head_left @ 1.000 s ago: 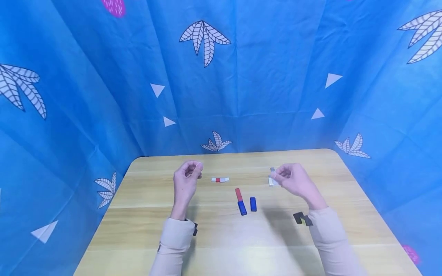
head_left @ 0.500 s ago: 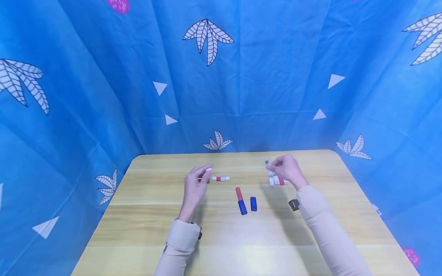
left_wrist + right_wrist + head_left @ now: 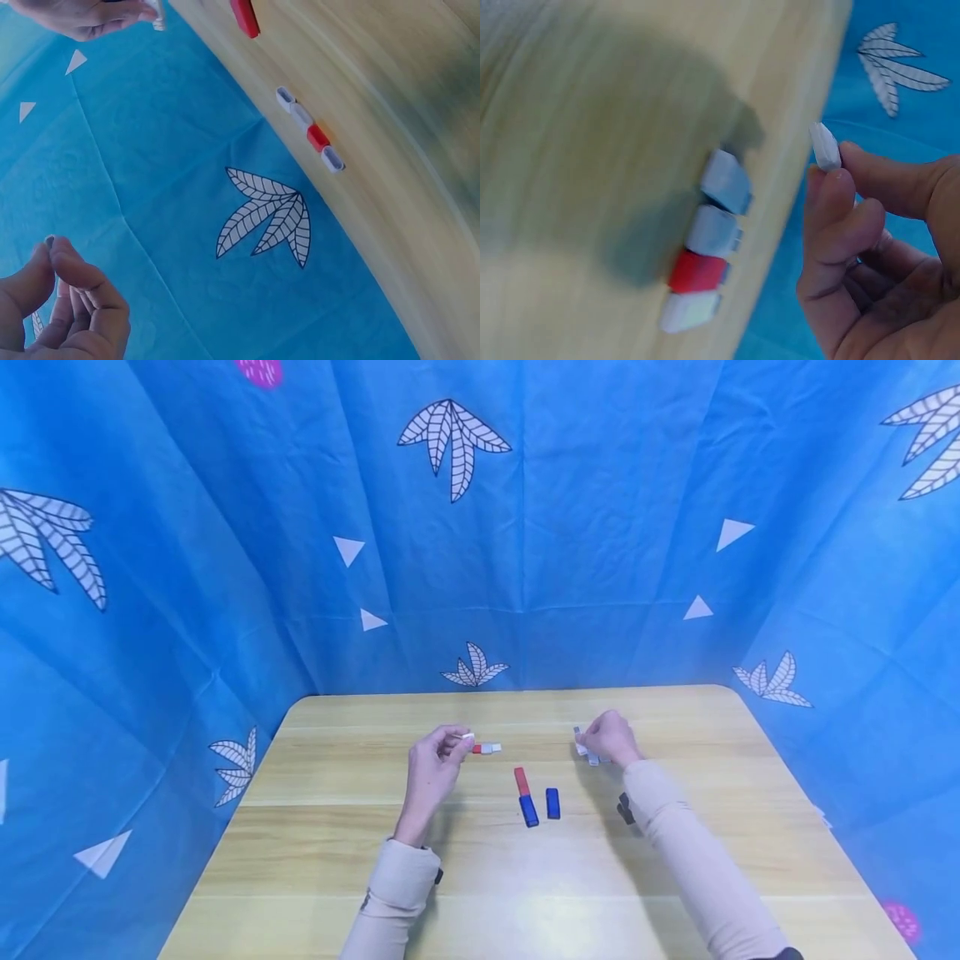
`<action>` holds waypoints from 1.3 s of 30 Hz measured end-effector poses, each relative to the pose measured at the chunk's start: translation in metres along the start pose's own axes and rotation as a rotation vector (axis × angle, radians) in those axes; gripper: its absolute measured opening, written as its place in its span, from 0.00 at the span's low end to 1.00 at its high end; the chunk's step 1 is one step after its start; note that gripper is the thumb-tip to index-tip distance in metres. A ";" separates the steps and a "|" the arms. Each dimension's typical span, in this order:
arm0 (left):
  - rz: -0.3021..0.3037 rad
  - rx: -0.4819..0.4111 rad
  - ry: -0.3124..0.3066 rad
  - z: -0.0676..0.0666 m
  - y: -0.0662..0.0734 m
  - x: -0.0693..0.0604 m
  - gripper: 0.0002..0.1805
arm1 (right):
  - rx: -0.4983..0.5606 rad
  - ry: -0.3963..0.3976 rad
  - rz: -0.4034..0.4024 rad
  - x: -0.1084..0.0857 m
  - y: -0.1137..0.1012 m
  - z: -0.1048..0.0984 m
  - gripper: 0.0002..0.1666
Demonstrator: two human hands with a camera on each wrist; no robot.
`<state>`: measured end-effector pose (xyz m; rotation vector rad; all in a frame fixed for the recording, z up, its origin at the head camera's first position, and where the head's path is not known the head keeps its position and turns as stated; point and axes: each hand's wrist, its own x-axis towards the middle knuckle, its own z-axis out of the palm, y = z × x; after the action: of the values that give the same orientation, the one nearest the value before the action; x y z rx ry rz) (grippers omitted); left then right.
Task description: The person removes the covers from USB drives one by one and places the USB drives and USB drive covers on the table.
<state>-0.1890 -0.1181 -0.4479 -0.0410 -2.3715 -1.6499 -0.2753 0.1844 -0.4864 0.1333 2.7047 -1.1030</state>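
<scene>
Head view: two hands over the far part of a wooden counter (image 3: pixel 300 843), well apart from each other. Left hand (image 3: pixel 433 768) pinched a small white piece (image 3: pixel 468 737) between thumb and fingertips. Right hand (image 3: pixel 611 739) pinched a white stick (image 3: pixel 826 146), its grey end pointing to the far side; contact between this stick and the counter could not be told.

Just right of the left fingertips lay a row of small caps, end to end. Left wrist view gave the order, left to right: white cap (image 3: pixel 333 158), red cap (image 3: pixel 318 138), pale cap (image 3: pixel 301 115), second white cap (image 3: pixel 286 99). Left end of this row was hidden by the hand in the head view.

Beside the right hand, partly covered by it, was a row of four sticks set side by side. Right wrist view, left to right: two whitish sticks (image 3: pixel 712 230), red stick (image 3: pixel 697 271), one more white stick (image 3: pixel 691 311); short dark ends faced the far edge.

Nearer, between the hands: red piece (image 3: pixel 521 781) in line with and touching a blue piece (image 3: pixel 528 811); second blue piece (image 3: pixel 552 803) just to the right, apart. Blue patterned curtain (image 3: pixel 585 527) stood behind the counter.
</scene>
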 end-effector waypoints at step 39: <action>0.193 0.280 -0.103 0.033 -0.023 0.037 0.11 | -0.101 0.078 0.125 0.006 0.015 0.014 0.26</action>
<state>-0.2350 -0.1009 -0.4718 -0.2994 -2.5604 -1.2477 -0.2764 0.1853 -0.5072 0.3302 2.7704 -0.9422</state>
